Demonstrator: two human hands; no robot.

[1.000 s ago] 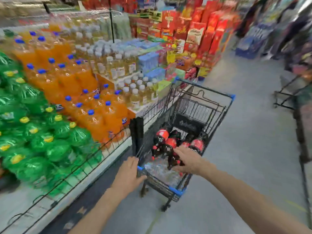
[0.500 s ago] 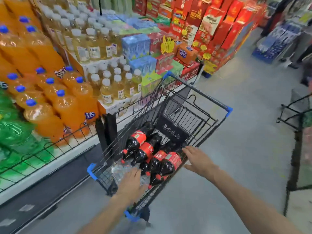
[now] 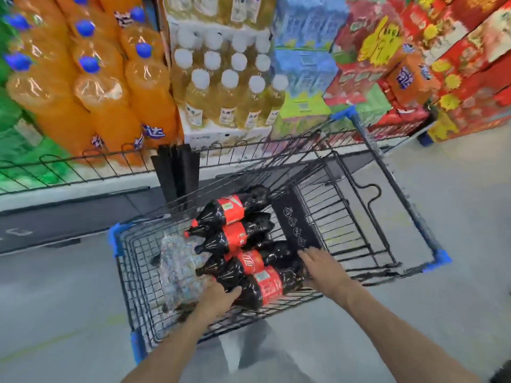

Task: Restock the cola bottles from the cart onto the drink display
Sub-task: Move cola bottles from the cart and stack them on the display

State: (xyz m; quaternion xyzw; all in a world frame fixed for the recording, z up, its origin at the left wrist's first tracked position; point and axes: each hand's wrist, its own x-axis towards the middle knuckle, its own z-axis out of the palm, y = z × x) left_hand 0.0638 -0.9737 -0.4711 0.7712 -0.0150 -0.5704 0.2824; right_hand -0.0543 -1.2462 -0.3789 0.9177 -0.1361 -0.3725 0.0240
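A: Where are the cola bottles (image 3: pixel 240 244) seen?

B: Four are seen lying side by side in the cart (image 3: pixel 387 217), caps toward 9 o'clock, bases toward 3 o'clock. A clear plastic pack (image 3: pixel 179 269) is seen just beside them at 9 o'clock.

A: How are the hands placed?

B: The left hand (image 3: pixel 218 299) is laid on the neck end of the nearest bottle (image 3: pixel 265 286), with the fingers (image 3: pixel 235 293) curled against it. The right hand (image 3: pixel 323 266) is set at that bottle's base, at 3 o'clock of it, the fingers straight and released, nothing being clasped.

A: And the display (image 3: pixel 110 167)?

B: It is seen at 12 o'clock of the cart, behind a wire rail. Orange bottles (image 3: pixel 105 100) are stacked at 10 o'clock, yellow bottles (image 3: pixel 229 87) at 12 o'clock, red boxes (image 3: pixel 456 64) at 2 o'clock.
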